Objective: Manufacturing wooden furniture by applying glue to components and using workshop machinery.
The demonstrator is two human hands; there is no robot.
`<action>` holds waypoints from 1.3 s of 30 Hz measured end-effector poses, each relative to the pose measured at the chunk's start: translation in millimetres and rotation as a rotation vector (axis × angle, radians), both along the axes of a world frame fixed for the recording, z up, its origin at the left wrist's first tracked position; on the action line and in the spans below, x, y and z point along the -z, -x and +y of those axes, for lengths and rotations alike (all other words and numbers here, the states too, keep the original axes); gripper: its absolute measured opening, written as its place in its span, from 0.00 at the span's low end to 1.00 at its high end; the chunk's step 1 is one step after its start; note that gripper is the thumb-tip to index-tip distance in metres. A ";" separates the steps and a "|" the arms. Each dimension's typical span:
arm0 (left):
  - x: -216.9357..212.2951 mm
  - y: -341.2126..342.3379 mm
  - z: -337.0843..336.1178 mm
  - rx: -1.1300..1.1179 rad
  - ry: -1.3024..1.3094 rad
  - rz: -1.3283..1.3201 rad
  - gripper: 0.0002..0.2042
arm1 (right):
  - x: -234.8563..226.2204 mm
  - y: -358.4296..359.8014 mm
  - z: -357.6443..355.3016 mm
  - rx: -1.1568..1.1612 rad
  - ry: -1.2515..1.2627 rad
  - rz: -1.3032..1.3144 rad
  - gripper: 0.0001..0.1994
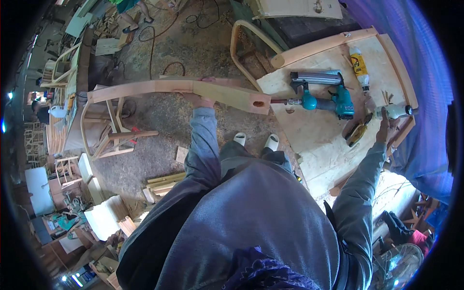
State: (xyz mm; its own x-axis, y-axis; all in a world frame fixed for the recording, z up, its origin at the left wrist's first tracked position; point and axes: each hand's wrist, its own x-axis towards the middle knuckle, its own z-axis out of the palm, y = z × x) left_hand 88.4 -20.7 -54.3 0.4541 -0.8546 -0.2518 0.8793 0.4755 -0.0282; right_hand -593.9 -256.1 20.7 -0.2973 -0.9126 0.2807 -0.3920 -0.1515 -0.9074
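My left hand point(199, 99) is closed around the middle of a long, curved wooden piece point(224, 95), holding it up over the floor. An oval slot shows at the piece's right end, close to the workbench. To the right, my right hand point(384, 124) has its fingers around a whitish bottle point(397, 111) lying on its side near the bench's right edge. A teal nail gun point(342, 102) with a silver magazine rests on the bench between the two hands. Behind it lies a yellow-and-white glue bottle point(358, 67).
The pale workbench point(324, 145) has wooden rails point(328, 46) along its far and right edges. A yellow-and-black tool point(357, 133) lies near my right hand. Chair frames point(116, 135) stand at left; a bent frame point(234, 50) leans by the bench. Far off, a person's legs point(137, 17) show.
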 end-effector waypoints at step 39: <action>-335.7 -200.7 3.4 -0.732 -0.289 -1.747 0.23 | -115.7 -231.8 167.8 -0.282 -0.238 -0.245 0.26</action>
State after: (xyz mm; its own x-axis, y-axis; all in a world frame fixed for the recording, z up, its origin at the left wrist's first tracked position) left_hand 289.1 -17.4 281.3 0.5213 -0.4285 0.7380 -0.5072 0.5399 0.6718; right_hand -362.1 -88.4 136.4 -0.0585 -0.9983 0.0054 -0.1342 0.0025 -0.9910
